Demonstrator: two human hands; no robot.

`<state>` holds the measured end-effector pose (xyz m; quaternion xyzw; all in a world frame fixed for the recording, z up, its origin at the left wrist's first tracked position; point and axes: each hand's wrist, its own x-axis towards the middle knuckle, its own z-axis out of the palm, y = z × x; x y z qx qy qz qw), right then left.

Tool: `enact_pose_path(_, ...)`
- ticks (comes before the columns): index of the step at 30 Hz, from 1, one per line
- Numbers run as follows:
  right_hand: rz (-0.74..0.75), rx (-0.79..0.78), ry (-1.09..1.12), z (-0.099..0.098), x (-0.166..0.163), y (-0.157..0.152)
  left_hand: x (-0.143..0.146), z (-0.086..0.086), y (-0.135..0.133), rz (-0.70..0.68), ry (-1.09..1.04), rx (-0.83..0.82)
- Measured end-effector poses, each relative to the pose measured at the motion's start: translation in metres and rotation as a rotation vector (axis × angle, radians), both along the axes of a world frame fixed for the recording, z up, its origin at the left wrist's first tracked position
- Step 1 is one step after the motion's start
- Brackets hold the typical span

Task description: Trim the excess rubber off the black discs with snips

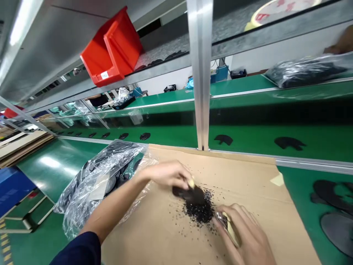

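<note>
My left hand (169, 173) reaches in from the left and is closed on a flat black piece (196, 195), blurred by motion. Something pale yellow shows at its fingertips. The piece is over a pile of small black bits (202, 212) on the brown cardboard sheet (149, 235). Just right of the pile, my right hand (245, 235) is closed around a small tool (228, 225) with a shiny metal end and a pale yellow side. Its exact kind I cannot make out. Loose bits are scattered around the pile.
Left of the cardboard lies a clear plastic bag (82, 195) of black pieces. More flat black pieces (338, 232) lie at right. Beyond an upright metal post (202, 81), a green belt (171, 134) carries spaced black pieces. A red bin (116, 48) hangs above; another person's hand (343, 42) shows upper right.
</note>
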<state>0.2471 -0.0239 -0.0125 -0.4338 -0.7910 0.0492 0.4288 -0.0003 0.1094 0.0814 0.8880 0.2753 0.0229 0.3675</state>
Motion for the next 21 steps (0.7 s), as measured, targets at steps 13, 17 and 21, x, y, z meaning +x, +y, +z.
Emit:
enact_pose_path(13,-0.088,-0.080,-0.095,-0.004,-0.007,-0.019,-0.001,-0.029,0.122,0.627,0.368,0.528)
enact_pose_path(17,-0.053,-0.142,-0.119,-0.005,-0.005,-0.022,0.023,-0.026,0.100,0.487,0.425,0.517)
enact_pose_path(21,-0.016,-0.157,-0.189,-0.004,-0.005,-0.020,0.062,-0.018,0.071,0.213,0.400,0.457)
